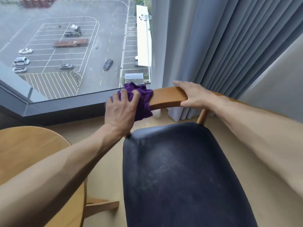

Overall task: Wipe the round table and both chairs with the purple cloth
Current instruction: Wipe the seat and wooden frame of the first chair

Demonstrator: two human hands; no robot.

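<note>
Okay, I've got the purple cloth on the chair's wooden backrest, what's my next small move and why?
Probably slide the left hand with the purple cloth along the backrest rail toward the right hand. The cloth is bunched over the rail's left end, and the bare wood between the hands looks unwiped, while the right hand steadies the chair.

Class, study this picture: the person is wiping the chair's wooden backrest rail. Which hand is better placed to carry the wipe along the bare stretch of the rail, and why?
The left hand: it already grips the purple cloth against the backrest rail, beside the bare wood. The right hand holds no cloth; it grips the rail, probably steadying the chair.
</note>
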